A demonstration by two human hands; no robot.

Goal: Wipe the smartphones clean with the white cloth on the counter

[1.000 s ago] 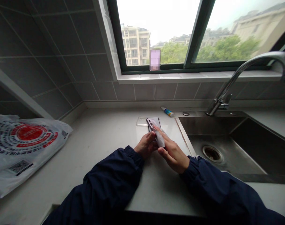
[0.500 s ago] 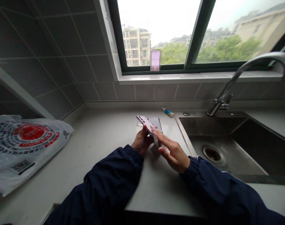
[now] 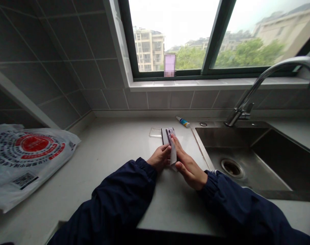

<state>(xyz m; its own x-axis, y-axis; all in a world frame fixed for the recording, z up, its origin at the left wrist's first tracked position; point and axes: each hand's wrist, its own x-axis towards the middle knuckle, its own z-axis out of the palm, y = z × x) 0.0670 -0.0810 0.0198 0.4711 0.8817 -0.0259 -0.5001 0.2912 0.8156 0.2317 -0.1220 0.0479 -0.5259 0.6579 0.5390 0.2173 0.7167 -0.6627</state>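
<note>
My left hand [image 3: 159, 158] grips a smartphone [image 3: 168, 134] by its lower part, and the phone stands nearly on edge above the counter. My right hand [image 3: 192, 168] has its fingers stretched along the phone's back, with a thin white tissue [image 3: 173, 156] held between them and the phone. The tissue's lower end hangs loose under the palm. Just behind lies a flat dark-edged panel with a pale surface [image 3: 164, 136], partly hidden by the phone. Beside it on the left is a clear phone case [image 3: 151, 132].
A blue-and-white tube [image 3: 183, 121] lies on the white counter [image 3: 114, 143] near the sink's back corner. To the right is a steel sink [image 3: 221, 143] with a curved tap [image 3: 243, 98]. A printed plastic bag [image 3: 35, 156] sits at the left, and a window is ahead.
The phone has turned from a slant showing its back to nearly edge-on, tipping to the right. My left hand has shifted slightly right, and my right fingers now lie along the phone. The clear case shows more.
</note>
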